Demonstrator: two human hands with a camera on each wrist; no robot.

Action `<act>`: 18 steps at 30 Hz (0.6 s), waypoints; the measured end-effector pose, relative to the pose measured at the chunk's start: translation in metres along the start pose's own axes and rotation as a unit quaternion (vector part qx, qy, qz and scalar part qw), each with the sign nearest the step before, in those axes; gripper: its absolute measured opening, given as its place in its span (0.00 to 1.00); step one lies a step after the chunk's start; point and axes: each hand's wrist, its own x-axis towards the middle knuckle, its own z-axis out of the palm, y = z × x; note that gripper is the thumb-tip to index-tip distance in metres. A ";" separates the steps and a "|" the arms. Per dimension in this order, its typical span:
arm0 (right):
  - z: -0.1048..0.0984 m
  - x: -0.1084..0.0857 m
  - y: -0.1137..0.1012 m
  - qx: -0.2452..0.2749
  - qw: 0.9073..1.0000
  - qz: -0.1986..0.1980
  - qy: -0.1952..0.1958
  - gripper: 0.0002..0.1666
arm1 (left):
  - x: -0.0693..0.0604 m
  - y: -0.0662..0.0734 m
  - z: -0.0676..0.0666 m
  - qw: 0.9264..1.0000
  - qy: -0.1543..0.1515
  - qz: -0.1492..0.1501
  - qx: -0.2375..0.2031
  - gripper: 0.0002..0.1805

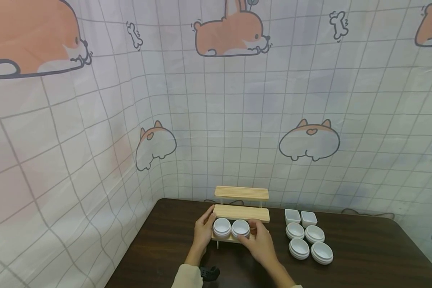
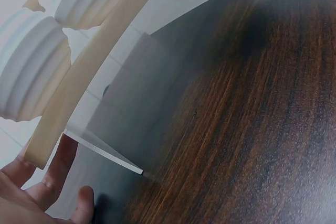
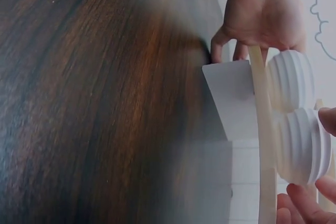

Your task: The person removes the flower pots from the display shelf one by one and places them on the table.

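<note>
A wooden tiered stand with pale slatted shelves and clear side supports stands on the dark table. Two white ridged round bowls sit side by side on its lowest shelf: a left bowl and a right bowl. My left hand holds the left end of the stand, with fingers above and below the lowest shelf's end in the left wrist view. With thumb and fingers, my right hand pinches the right bowl, which rests on the shelf. Some right-hand fingers are cut off in the right wrist view.
Right of the stand are two white square dishes and several white round bowls in two columns. A black strap-like item shows by the left sleeve. Dark cables run along the back edge, before a patterned curtain.
</note>
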 end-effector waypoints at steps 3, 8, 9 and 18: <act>0.003 0.002 0.001 -0.005 1.000 -0.008 0.009 0.32 | 0.001 0.000 0.000 1.000 -0.002 0.000 0.006 0.24; 0.007 0.003 0.002 -0.017 1.000 -0.007 0.018 0.30 | 0.001 0.000 0.000 1.000 -0.005 -0.003 0.006 0.25; 0.008 0.003 0.002 -0.020 1.000 -0.007 0.019 0.30 | 0.000 0.000 0.000 1.000 -0.005 -0.003 0.006 0.25; 0.008 0.001 0.000 -0.028 0.999 0.000 0.019 0.30 | -0.014 0.026 -0.001 1.000 0.001 -0.002 0.000 0.22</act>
